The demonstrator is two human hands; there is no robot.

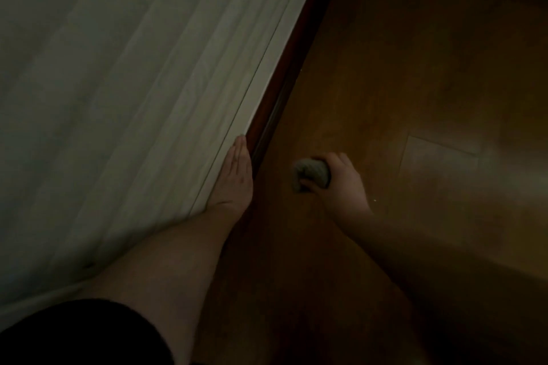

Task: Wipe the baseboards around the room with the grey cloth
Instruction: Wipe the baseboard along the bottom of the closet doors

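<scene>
A dark reddish-brown baseboard runs diagonally from the top centre down toward me, along the foot of a pale wall. My left hand lies flat with straight fingers against the wall's lower edge, just above the baseboard. My right hand grips a bunched grey cloth over the wooden floor, a short way to the right of the baseboard and apart from it. The room is dim.
Brown wooden floor fills the right half of the view, with a paler reflection patch at the right. A dark band crosses the top right corner. My dark sleeve shows at the bottom left.
</scene>
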